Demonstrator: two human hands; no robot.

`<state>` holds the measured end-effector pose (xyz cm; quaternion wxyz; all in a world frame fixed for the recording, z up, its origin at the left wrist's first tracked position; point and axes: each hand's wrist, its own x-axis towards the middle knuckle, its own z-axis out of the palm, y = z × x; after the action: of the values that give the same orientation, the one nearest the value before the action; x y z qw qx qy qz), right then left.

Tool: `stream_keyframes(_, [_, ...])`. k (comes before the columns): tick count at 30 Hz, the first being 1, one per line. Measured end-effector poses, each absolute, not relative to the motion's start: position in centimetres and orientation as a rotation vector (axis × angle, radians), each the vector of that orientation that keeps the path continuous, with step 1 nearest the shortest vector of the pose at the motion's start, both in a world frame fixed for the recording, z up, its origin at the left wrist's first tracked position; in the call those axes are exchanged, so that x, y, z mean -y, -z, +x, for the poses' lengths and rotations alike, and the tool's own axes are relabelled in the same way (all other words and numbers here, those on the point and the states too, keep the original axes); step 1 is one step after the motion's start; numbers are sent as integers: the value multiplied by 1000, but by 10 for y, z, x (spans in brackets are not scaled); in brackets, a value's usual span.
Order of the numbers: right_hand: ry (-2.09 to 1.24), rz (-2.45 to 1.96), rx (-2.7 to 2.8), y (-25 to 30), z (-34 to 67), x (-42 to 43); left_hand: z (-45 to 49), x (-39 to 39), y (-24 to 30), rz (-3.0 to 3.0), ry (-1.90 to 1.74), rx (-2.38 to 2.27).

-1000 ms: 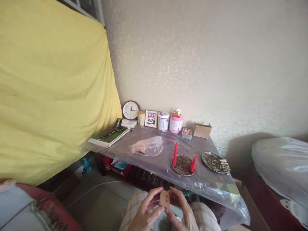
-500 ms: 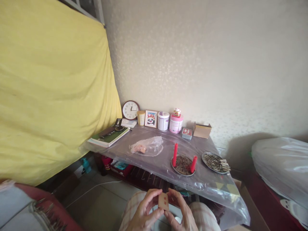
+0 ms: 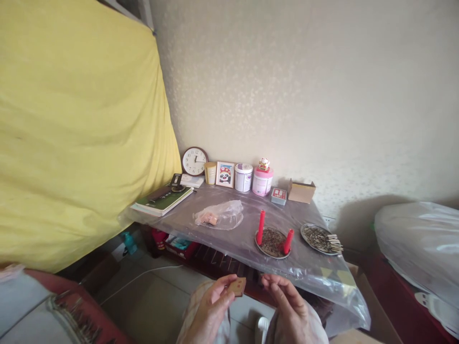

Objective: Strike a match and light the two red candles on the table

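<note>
A small tan matchbox with reddish print is pinched between the thumb and fingers of my left hand, held low over my lap. To its right, apart from the box, my right hand has its thumb and fingertips drawn together; whatever may be between them is too small to make out. Beyond the hands, two red candles stand in a metal plate strewn with dark burnt bits. Another plate, farther right, bears many used matches, with pale sticks lined along its edge.
A plastic-covered table spans the front. On it are a crumpled clear bag, books, a clock, a framed panda picture, tins and a cardboard box. A yellow cloth hangs at left.
My hands have moved apart. The matchbox went slightly left and tilted in my left hand, while my right hand let go of it and shifted right with its fingertips together.
</note>
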<state>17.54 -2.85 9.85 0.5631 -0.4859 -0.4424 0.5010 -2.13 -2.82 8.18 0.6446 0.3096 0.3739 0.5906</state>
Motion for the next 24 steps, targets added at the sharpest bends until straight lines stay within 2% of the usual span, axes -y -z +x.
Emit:
stream_keyframes(4, [-1193, -1144, 1013, -104, 181, 28, -19, 30, -91, 681, -1326, -821])
stream_keyframes(9, [-1050, -1275, 1134, -108, 180, 31, -18, 32, -95, 707, -1312, -823])
stream_keyframes(18, [-1009, -1199, 1129, -110, 167, 34, -18, 31, -95, 732, -1307, -794])
stream_keyframes(24, [-714, -1120, 1238, -95, 155, 32, -17, 31, -96, 737, -1314, -823])
